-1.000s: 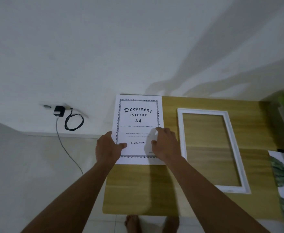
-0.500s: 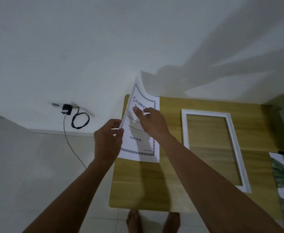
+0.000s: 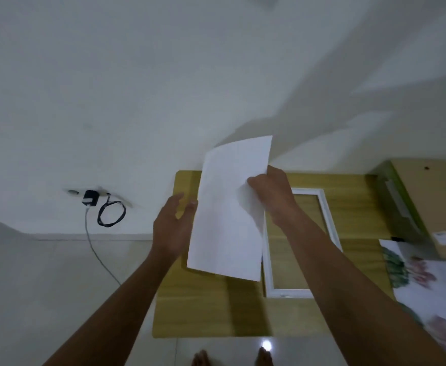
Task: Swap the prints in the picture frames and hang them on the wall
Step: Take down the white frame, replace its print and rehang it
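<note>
A white paper sheet (image 3: pixel 224 217), the "Document Frame A4" print, hangs in the air above the wooden table (image 3: pixel 203 313) with its blank back toward me. My right hand (image 3: pixel 272 196) pinches its right edge near the top. My left hand (image 3: pixel 174 228) is at the sheet's left edge, fingers loosely curved; whether it grips the paper is unclear. An empty white picture frame (image 3: pixel 330 220) lies flat on the table, partly hidden behind the sheet and my right arm. A floral print (image 3: pixel 428 294) lies at the right edge.
A cardboard box (image 3: pixel 438 204) with a green side stands at the right end of the table. A black charger and looped cable (image 3: pixel 105 210) hang from a wall socket at the left. My bare feet (image 3: pixel 232 357) show below the table's front edge.
The sheet was lifted off the table and flipped, so its printed side now faces away. Both hands rose with it; the right hand moved to the sheet's right edge.
</note>
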A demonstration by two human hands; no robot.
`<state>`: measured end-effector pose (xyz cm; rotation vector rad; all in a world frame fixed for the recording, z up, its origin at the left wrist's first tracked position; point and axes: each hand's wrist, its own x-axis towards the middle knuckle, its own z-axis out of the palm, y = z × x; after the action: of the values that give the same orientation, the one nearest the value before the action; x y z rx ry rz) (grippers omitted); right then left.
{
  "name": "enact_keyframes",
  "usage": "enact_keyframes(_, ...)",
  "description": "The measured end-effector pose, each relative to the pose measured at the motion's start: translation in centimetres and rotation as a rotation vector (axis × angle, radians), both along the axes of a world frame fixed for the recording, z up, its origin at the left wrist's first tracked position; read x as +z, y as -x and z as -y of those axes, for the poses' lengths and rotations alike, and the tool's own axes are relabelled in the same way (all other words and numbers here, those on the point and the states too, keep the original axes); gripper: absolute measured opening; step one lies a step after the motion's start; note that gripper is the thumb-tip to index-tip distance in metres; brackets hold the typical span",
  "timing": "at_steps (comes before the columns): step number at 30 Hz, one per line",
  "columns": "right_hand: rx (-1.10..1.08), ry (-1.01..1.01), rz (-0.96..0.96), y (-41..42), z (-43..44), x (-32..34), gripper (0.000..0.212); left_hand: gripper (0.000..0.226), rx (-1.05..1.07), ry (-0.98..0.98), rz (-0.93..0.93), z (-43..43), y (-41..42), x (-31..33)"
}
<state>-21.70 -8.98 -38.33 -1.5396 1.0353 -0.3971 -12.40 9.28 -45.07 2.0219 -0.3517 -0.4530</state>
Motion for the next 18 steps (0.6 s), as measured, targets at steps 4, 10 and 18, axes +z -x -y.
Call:
enact_keyframes(4, -0.074, -0.173, -0.024, 5.3, 3.8, -0.7, 0.016, 0.067, -0.087, -0.011, -0.303, 3.4, 1.2, -0.7)
enact_keyframes(10, -0.077, -0.05, -0.154, 12.5, 8.7, -5.0, 0.022, 0.059, -0.147, 0.051, -0.463, 7.0, 6.0, -2.3)
enact_keyframes(18, -0.045, 0.119, -0.381, 17.5, 12.8, -12.1, 0.054, 0.055, -0.165, -0.158, -0.1, 12.1, 11.4, -6.1)
